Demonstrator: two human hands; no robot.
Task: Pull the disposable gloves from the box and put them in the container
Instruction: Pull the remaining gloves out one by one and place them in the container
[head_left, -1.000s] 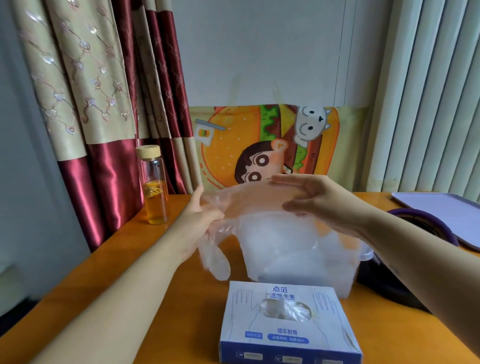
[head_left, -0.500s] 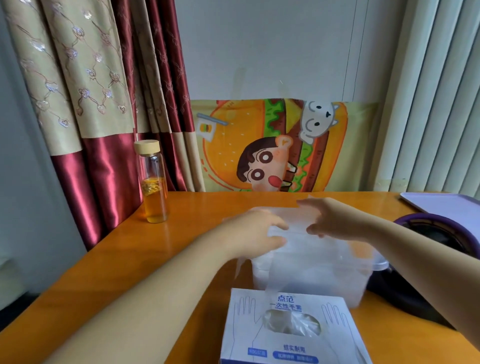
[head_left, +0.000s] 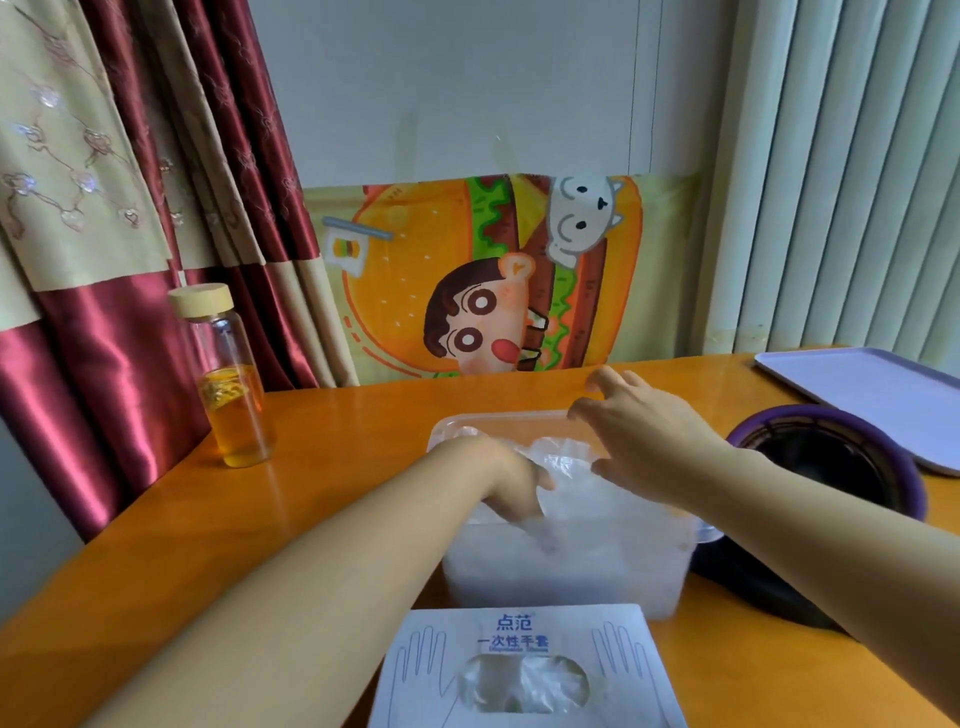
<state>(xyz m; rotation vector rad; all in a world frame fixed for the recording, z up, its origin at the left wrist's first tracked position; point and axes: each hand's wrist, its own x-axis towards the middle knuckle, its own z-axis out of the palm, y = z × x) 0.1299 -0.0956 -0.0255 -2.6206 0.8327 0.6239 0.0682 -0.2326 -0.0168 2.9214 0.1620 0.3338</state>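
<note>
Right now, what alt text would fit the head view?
A person's left hand reaches into a clear plastic container of thin gloves on an orange table, right hand spread above it. A glove box sits nearest; a bottle stands left.

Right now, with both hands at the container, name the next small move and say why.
Probably lift the left hand out of the container: its fingers are down inside on the glove, and more gloves show in the box opening.
</note>
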